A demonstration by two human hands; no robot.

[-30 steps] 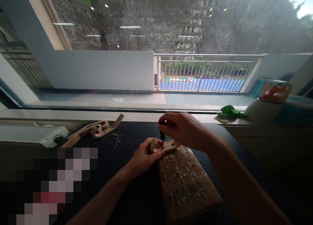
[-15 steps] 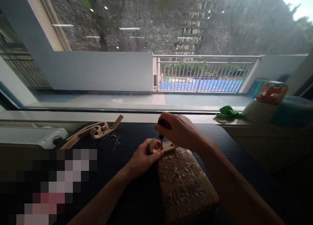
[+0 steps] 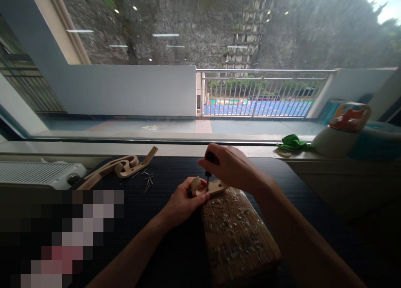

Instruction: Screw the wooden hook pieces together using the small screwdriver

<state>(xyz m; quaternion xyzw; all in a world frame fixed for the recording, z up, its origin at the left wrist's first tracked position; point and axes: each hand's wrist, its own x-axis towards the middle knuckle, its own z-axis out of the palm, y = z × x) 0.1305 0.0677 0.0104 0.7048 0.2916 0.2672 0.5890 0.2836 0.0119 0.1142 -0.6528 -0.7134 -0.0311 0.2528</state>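
Observation:
My right hand (image 3: 230, 167) is closed round the dark handle of a screwdriver (image 3: 208, 174), held upright with its tip down on a small curved wooden piece (image 3: 209, 187). My left hand (image 3: 183, 202) grips the near end of that wooden piece and presses it onto the far edge of a scratched wooden block (image 3: 238, 233) lying on the black table (image 3: 175, 171).
More curved wooden parts (image 3: 120, 167) and several loose screws (image 3: 148, 179) lie at the table's back left. A white radiator (image 3: 37, 173) is at the left. On the window sill to the right sit a green cloth (image 3: 293, 142) and a white container (image 3: 341, 131).
My right hand has turned slightly on the screwdriver handle and shifted a little. My left hand and the wooden piece stay in place.

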